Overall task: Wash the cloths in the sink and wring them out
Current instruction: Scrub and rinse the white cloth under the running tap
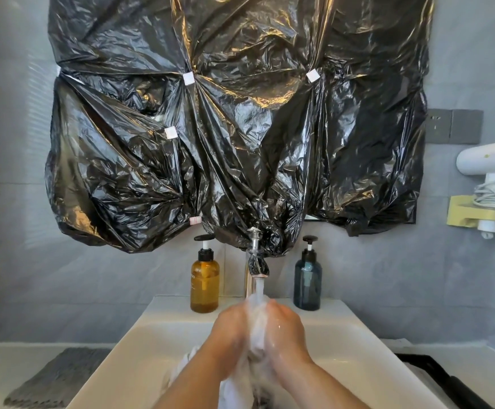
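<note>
Cloth (256, 332) between left hand (230, 329) and right hand (287, 329), central over sink (128, 358)

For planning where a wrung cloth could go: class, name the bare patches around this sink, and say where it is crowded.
Free: the sink ledge left of the amber bottle and right of the blue bottle. Crowded: beneath the tap, where left hand and right hand grip the white cloth.

cloth (257, 321): gripped between left hand (228, 329) and right hand (289, 329), mostly covered, blurred by running water (259, 286).
sink (134, 346): front cut off by lower edge.
dryer (488, 159): cut off at right edge.
amber bottle (204, 286): label too small to read.
</note>
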{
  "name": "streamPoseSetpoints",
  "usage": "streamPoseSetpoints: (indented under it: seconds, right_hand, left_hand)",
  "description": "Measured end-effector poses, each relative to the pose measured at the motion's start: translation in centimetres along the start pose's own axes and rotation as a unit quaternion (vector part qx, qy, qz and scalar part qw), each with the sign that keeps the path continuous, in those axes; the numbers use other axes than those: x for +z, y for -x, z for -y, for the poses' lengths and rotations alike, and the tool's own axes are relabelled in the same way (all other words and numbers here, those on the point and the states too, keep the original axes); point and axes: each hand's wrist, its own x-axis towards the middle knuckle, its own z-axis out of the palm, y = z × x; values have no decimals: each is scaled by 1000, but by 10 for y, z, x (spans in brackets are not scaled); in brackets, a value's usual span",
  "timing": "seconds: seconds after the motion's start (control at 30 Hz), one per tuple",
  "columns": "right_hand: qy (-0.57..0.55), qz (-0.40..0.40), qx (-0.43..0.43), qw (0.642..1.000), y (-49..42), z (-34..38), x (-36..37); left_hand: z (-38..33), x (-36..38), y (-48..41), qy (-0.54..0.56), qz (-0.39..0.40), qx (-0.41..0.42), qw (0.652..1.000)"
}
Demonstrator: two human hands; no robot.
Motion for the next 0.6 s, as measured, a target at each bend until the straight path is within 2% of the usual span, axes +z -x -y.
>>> streamPoseSetpoints:
  seconds: [0.1, 0.17, 0.37, 0.47, 0.53, 0.6]
  right_hand:
    - [16, 5, -8, 1000, 5, 2, 3]
    - [-1, -15, 1, 1000, 4, 4, 5]
    - [-7, -28, 41, 999, -4, 10, 2]
    - [-92, -97, 63, 989, -21, 8, -7]
    - [-78, -96, 41, 991, -22, 6, -6]
    - [-70, -15, 31, 997, -9, 5, -1]
  left_hand:
    - [-2, 0, 7, -20, -20, 5, 1000]
    - [-6, 2, 14, 11, 9, -8, 1000]
    - [-5, -2, 13, -52, 33, 9, 998]
    - [-7, -2, 14, -42, 58, -19, 997]
    - [-8, -3, 13, -30, 19, 9, 999]
    - [-6, -7, 4, 7, -61, 23, 998]
